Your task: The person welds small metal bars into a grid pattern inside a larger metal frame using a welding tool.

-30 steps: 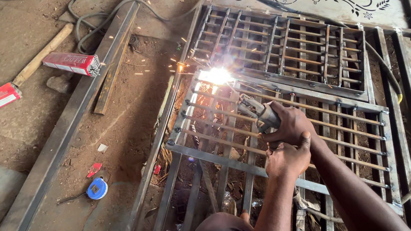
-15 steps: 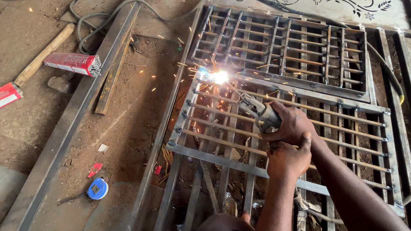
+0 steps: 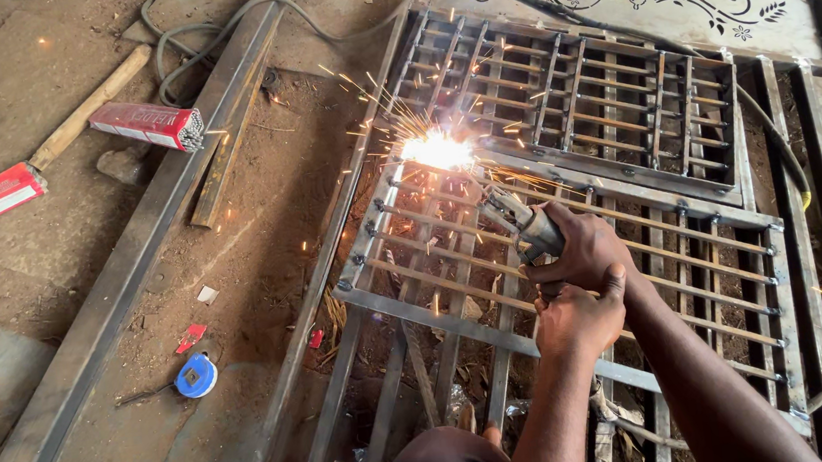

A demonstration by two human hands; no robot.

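Electrode holder (image 3: 529,231) sits in the right hand (image 3: 579,250), whose grip is wrapped tight around its handle; its tip throws a bright arc (image 3: 435,148) and sparks at the 10 o'clock corner of the metal grille (image 3: 619,100). Just below, at 6 o'clock, the left hand (image 3: 580,320) clasps the right wrist. A blue tape measure (image 3: 195,374) lies well apart on the dirt floor (image 3: 7,99).

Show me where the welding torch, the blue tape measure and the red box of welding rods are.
welding torch (image 3: 530,233), head view, on its grey body above the hands
blue tape measure (image 3: 196,375), head view, on its round case
red box of welding rods (image 3: 142,124), head view, on its long side
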